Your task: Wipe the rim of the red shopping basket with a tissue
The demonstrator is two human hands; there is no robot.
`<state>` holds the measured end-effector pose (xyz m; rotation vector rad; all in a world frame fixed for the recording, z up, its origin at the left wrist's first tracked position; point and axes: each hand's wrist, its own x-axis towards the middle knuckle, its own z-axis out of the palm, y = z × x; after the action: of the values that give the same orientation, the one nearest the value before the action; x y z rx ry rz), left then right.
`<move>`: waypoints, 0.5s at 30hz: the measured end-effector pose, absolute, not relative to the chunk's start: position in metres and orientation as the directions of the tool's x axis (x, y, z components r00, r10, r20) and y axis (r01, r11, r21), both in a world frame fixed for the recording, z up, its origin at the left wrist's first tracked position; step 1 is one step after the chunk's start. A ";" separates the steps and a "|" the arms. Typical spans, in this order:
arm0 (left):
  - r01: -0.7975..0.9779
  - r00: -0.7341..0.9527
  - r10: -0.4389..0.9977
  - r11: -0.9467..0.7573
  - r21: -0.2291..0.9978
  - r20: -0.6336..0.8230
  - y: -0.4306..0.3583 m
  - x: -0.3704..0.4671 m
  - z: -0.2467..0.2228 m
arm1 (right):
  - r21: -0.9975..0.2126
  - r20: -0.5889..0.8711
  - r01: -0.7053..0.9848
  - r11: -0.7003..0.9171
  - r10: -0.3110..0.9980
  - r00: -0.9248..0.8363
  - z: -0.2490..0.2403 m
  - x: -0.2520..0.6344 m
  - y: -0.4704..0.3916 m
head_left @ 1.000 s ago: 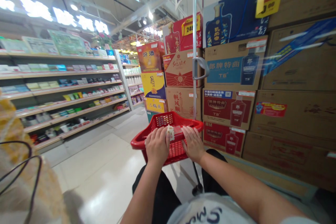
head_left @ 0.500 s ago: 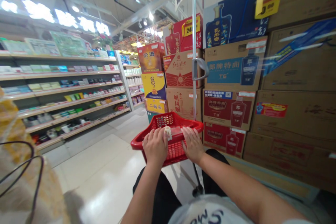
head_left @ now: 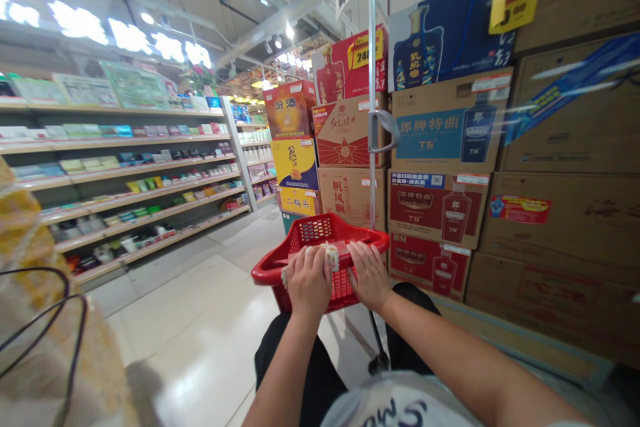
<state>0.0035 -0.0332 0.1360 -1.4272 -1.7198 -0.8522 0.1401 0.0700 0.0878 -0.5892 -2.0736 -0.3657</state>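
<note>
A red plastic shopping basket (head_left: 269,271) stands in front of my knees, with holes in its side walls. My left hand (head_left: 309,280) presses a whitish, bumpy cloth (head_left: 331,256) onto the near rim; fingers bend over the edge and cover part of the cloth. To its right, my right hand (head_left: 370,275) grips the same rim with the fingers laid over the top. What lies inside the basket is hard to make out.
A metal pole (head_left: 373,173) with a grey handle (head_left: 384,131) rises behind the basket. Stacked liquor cartons (head_left: 440,207) line the right side. Shelves (head_left: 150,193) of small packaged goods stand left. Yellow patterned fabric and black cables (head_left: 75,320) are at the near left.
My left hand has slid right along the rim with the cloth, closer to my right hand. My right hand keeps its place on the basket.
</note>
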 end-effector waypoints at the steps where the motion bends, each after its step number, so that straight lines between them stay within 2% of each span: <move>1: 0.990 -0.090 0.504 0.140 0.021 0.859 -0.034 0.004 0.135 | 0.034 0.845 0.541 0.841 0.265 -0.465 0.088 0.140 0.070; 3: 0.992 -0.078 0.491 0.128 0.017 0.868 -0.034 0.001 0.136 | 0.042 0.843 0.539 0.841 0.260 -0.471 0.088 0.140 0.070; 8: 0.967 -0.178 0.405 0.239 0.084 0.897 -0.032 -0.009 0.137 | 0.025 0.840 0.536 0.844 0.273 -0.468 0.086 0.139 0.071; 13: 0.991 -0.064 0.478 0.136 -0.002 0.876 -0.029 0.004 0.127 | 0.021 0.846 0.531 0.847 0.268 -0.461 0.085 0.139 0.072; 15: 0.991 -0.069 0.500 0.134 0.002 0.863 -0.030 0.003 0.127 | 0.026 0.842 0.527 0.849 0.266 -0.470 0.087 0.140 0.072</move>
<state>0.0034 -0.0296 0.1273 -1.4602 -1.6732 -0.8404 0.1402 0.0717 0.0865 -0.5779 -2.0825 -0.3514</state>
